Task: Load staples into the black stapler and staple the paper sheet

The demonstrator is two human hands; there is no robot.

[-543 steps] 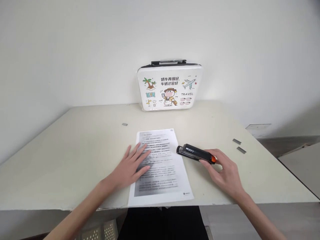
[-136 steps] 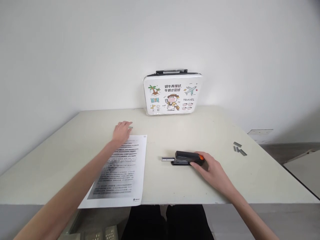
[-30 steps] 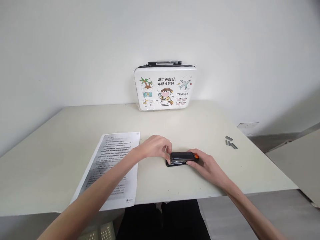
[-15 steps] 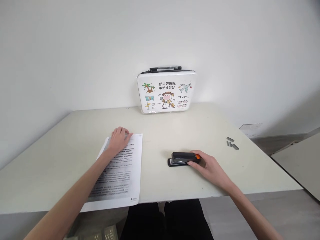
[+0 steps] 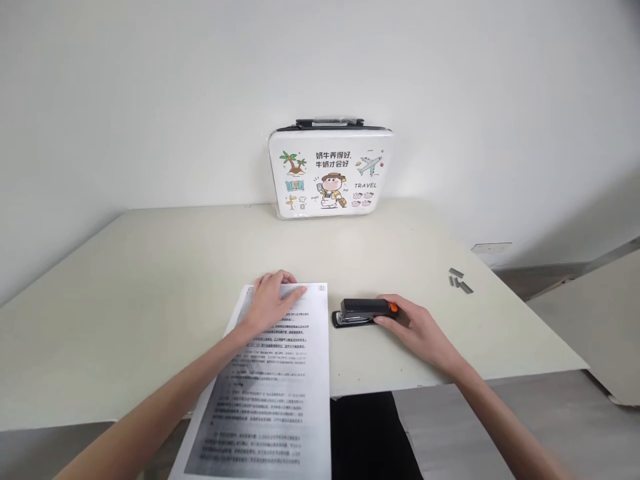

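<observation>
My left hand (image 5: pixel 274 300) grips the printed paper (image 5: pixel 270 393) near its top edge, thumb on the face and fingers curled behind that edge. The lower part of the paper hangs out past the front of the table. My right hand (image 5: pixel 413 327) is closed around the rear, orange-marked end of a black stapler (image 5: pixel 363 308), which rests on the tabletop. The stapler's front end points left, close to the paper's right edge but apart from it. Whether the paper is one sheet or more, I cannot tell.
Several strips of staples (image 5: pixel 460 281) lie on the right side of the table (image 5: pixel 175 260). At the back, a white carrying case (image 5: pixel 330 175) with cartoon prints stands against the wall. The table's front edge runs just below my hands.
My left hand has drawn the paper to the right and toward me, bringing it near the stapler. My right hand keeps its hold on the stapler, which stays almost in place.
</observation>
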